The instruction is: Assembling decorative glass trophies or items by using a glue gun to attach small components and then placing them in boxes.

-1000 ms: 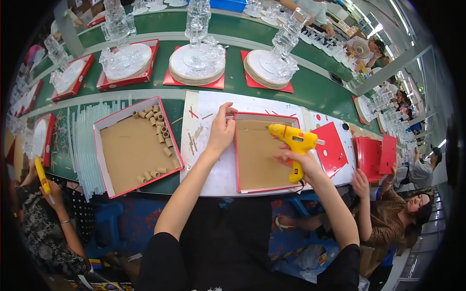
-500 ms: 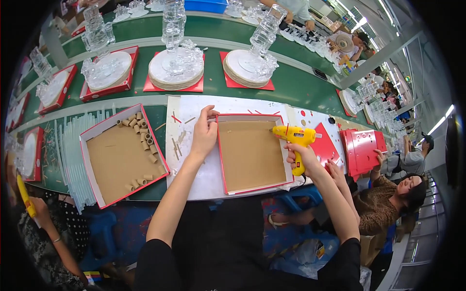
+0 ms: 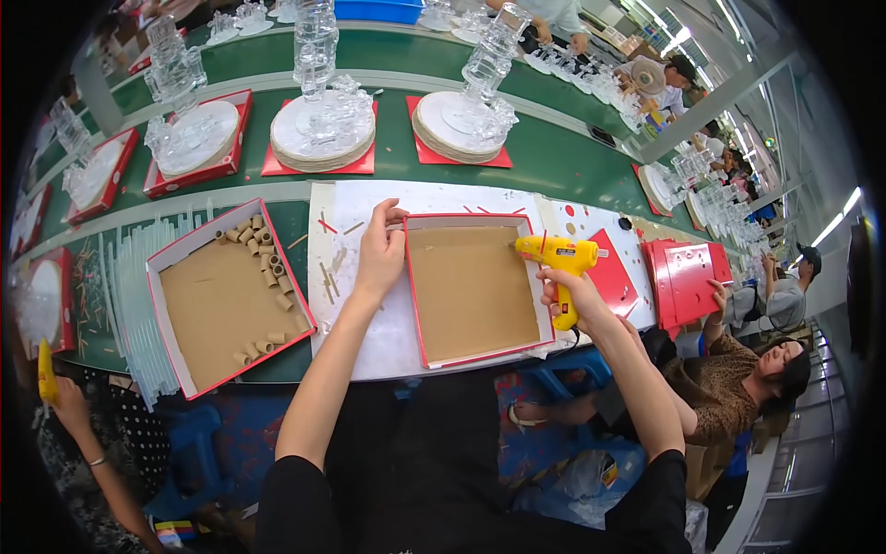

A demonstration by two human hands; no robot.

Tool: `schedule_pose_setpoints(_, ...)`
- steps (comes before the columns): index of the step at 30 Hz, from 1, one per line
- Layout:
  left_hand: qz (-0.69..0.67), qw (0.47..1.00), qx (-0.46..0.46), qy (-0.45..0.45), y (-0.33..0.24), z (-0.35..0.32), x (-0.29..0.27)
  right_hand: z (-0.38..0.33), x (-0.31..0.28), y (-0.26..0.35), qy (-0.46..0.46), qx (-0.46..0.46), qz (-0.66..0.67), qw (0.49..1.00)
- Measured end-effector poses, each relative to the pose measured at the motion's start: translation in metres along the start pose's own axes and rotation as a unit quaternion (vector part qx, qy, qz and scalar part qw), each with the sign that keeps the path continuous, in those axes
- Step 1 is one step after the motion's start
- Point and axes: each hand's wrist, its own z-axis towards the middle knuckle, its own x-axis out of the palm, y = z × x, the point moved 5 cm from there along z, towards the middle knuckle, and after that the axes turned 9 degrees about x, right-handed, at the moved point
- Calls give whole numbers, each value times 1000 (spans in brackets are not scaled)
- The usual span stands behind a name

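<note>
A shallow cardboard box [image 3: 471, 314] with red edges and white inner walls lies open-side up in front of me, its brown bottom bare. My left hand [image 3: 381, 249] is closed on its upper left corner, the fingertips on the rim. In my right hand [image 3: 574, 297] is a yellow glue gun [image 3: 560, 254], gripped by the handle. Its nozzle points left, over the box's right wall near the upper right corner. Whether the tip touches the cardboard I cannot tell.
Another box [image 3: 221, 305] holding short brown cardboard tubes [image 3: 268, 258] stands left, beside clear glue sticks [image 3: 138, 295]. Red sheets [image 3: 685, 282] lie right, near a co-worker's hand. Round white stacks with clear plastic parts [image 3: 323, 129] line the green bench behind. Another co-worker holds a yellow glue gun [image 3: 46, 369].
The view has shifted slightly. My glue gun stays at the box's upper right corner. The right co-worker's nearer hand has drawn back toward them, behind my right forearm.
</note>
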Motion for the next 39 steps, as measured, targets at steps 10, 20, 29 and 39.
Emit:
schedule_pose_setpoints(10, -6, 1000, -14, -6, 0, -2, 1, -34, 23, -24, 8, -8, -47, 999)
schedule_pose_setpoints(20, -8, 999, -38, 14, -2, -2, 0, -44, 48, -37, 61, 44, -59, 995)
schedule_pose_setpoints(29, -8, 999, -46, 16, -2, -1, 1, -45, 40, -41, 51, 76, -31, 995)
schedule_pose_setpoints(39, -5, 1000, -23, -3, 0, -2, 2, -50, 35, -34, 26, 66, -33, 997)
